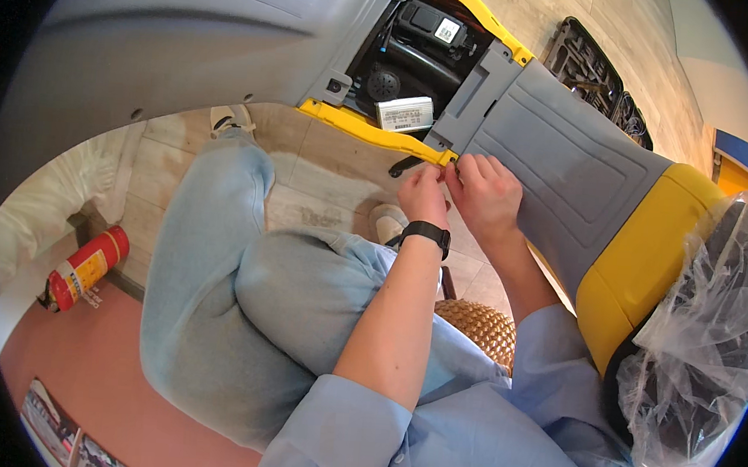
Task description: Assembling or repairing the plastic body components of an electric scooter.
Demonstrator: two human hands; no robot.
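Both hands meet at the right end of a yellow side rail (372,129) on a grey vehicle body (181,33). My left hand (423,194) has its fingers closed just below the rail's end, and what they hold is too small to make out. My right hand (482,195) is curled with thumb and fingertips at the small dark fastener (451,163) on that end. An open bay between the rails holds a black device (421,22), a silver box (404,114) and dark tubing. A grey padded seat panel (567,160) adjoins it.
An open black tool case (581,62) lies on the floor beyond. Clear plastic (688,355) covers part of the yellow-edged seat at right. A red fire extinguisher (88,263) lies at left near a reddish surface (66,360). A woven seat (471,334) is beneath me.
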